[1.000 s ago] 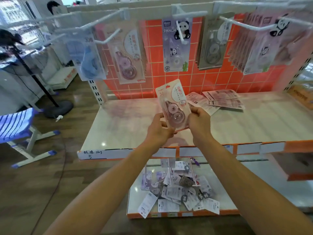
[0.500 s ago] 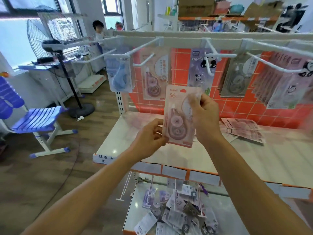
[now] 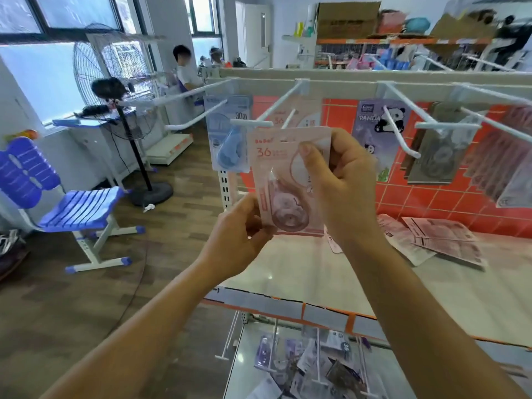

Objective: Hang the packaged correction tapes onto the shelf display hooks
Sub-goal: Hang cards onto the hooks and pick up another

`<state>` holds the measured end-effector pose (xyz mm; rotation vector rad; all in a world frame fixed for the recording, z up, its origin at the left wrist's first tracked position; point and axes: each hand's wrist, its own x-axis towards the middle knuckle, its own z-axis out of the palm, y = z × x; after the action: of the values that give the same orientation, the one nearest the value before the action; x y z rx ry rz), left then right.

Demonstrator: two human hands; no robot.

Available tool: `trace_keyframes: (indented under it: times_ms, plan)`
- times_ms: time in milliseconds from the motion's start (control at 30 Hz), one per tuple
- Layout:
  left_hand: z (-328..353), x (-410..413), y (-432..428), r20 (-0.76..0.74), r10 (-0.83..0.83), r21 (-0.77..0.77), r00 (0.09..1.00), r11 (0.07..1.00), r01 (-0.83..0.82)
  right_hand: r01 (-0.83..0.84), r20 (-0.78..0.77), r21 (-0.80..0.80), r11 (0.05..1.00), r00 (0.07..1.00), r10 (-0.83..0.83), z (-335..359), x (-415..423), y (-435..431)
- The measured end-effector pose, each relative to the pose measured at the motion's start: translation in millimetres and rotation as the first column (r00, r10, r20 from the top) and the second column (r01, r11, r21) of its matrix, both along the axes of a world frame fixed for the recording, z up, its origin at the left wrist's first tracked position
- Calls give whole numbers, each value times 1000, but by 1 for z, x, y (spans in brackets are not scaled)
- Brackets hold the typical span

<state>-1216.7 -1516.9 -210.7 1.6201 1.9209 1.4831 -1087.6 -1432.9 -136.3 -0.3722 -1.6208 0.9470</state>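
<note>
A blue chair [image 3: 72, 208] stands on the wood floor left of the shelving, with a standing fan [image 3: 115, 79] behind it.

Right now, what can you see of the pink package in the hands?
The pink package is a card with a clear blister over a round pinkish correction tape, a red 36 at upper left. It stands nearly upright, top edge at a white hook tip. The left hand pinches its lower left corner; the right hand grips its right edge.
</note>
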Motion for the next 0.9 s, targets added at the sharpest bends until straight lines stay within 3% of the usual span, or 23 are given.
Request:
trace_keyframes:
  times_ms: [267,667,900]
  plan:
    - [-2,-27,-2,79,-97,1,992,995,97,77,40,11,997,996,-77,1,-23,-4]
    - [-5,-32,7,17,-199,86,980,977,197,124,36,-9,992,992,-124,-4,-23,-1]
    - [-17,-47,35,8,-159,-26,987,987,159,168,104,-43,985,981,-163,-7,-34,24]
